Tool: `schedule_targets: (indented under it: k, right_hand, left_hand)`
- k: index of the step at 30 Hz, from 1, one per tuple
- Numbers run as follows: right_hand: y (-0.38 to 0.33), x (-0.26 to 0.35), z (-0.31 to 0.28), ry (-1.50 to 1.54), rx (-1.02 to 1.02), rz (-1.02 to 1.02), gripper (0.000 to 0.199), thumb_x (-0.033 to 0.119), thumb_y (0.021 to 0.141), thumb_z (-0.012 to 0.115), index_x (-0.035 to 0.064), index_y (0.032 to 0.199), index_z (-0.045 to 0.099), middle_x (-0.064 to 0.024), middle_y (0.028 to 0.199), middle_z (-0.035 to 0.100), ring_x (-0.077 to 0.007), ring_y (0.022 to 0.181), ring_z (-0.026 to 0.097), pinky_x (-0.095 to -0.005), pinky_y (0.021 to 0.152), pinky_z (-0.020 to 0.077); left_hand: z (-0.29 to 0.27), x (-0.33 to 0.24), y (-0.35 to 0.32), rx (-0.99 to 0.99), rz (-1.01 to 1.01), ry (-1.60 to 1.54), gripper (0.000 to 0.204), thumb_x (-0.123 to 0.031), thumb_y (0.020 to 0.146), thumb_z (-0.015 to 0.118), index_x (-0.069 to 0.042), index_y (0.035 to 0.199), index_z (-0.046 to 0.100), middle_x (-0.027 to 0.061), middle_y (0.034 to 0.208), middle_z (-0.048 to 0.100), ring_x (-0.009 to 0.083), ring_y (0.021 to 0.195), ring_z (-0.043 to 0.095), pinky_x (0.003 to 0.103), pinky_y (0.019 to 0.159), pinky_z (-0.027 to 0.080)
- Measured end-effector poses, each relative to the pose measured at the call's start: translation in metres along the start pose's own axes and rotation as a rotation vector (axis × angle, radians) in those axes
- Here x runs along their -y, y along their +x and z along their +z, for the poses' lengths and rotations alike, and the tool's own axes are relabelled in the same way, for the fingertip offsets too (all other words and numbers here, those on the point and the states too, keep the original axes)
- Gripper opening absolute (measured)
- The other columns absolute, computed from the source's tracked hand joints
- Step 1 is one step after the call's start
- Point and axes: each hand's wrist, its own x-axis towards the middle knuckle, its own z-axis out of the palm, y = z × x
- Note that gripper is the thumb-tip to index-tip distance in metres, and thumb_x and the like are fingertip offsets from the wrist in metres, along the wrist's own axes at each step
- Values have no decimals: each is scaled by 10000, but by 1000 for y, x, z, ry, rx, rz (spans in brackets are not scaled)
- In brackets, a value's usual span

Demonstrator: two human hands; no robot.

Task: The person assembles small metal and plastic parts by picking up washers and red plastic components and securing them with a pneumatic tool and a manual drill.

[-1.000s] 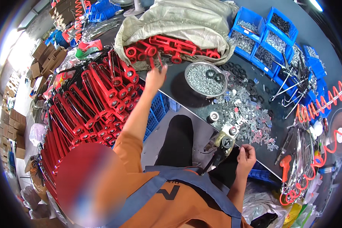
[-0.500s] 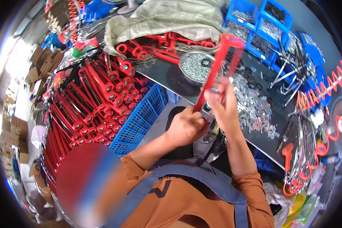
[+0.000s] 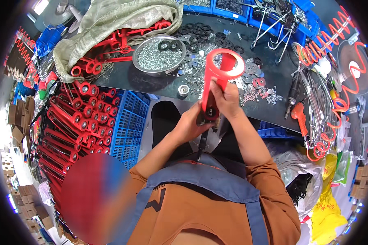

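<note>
Between both hands, red tube part (image 3: 216,77), upright: right hand (image 3: 227,100) gripping mid-shaft, left hand (image 3: 190,126) clasping lower end.

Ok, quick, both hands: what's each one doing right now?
Left hand: closed around the lower end of the red tube.
Right hand: closed on the same red tube, higher up.
</note>
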Motion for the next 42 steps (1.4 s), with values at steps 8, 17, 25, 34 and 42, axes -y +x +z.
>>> schedule_targets:
  k: [8, 17, 25, 34, 42]
  right_hand:
    - [-22, -22, -8, 47, -44, -120, 232, 108, 893, 601, -25, 1083, 591, -108, 885, 669, -165, 793, 669, -283, 706, 528]
    - [-95, -30, -60, 73, -302, 371, 227, 65, 904, 577, -50, 1099, 577, -122, 953, 659, -155, 817, 655, -270, 725, 530]
    - [-26, -103, -140, -623, -333, 313, 267, 130, 792, 649, 47, 1045, 653, -133, 953, 654, -362, 836, 613, -364, 777, 492]
    - [39, -130, -166, -1077, -136, 305, 297, 201, 700, 711, 1, 901, 619, -215, 924, 590, -365, 878, 594, -415, 775, 481]
    - [-46, 8, -81, 202, 129, 913, 247, 225, 884, 630, -5, 966, 662, -52, 749, 645, -113, 631, 608, -254, 557, 498]
  left_hand:
    - [17, 3, 7, -25, -93, 40, 762, -93, 616, 847, -29, 1271, 464, 157, 1169, 566, 303, 1013, 595, 374, 857, 491]
    - [18, 15, 2, -95, 65, 159, 775, -95, 517, 876, -27, 1196, 508, 155, 1120, 582, 341, 1042, 567, 405, 900, 459]
    - [25, 22, -7, -172, 83, 121, 769, -98, 517, 879, -28, 1195, 524, 151, 1168, 567, 336, 1101, 543, 408, 937, 439]
    - [22, 18, -2, -138, 130, 121, 755, -120, 532, 882, -13, 1190, 528, 162, 1142, 579, 340, 1072, 553, 399, 913, 452]
    - [29, 34, -7, -218, 92, -24, 765, -171, 540, 880, -23, 1181, 490, 133, 1119, 553, 308, 1034, 550, 380, 887, 465]
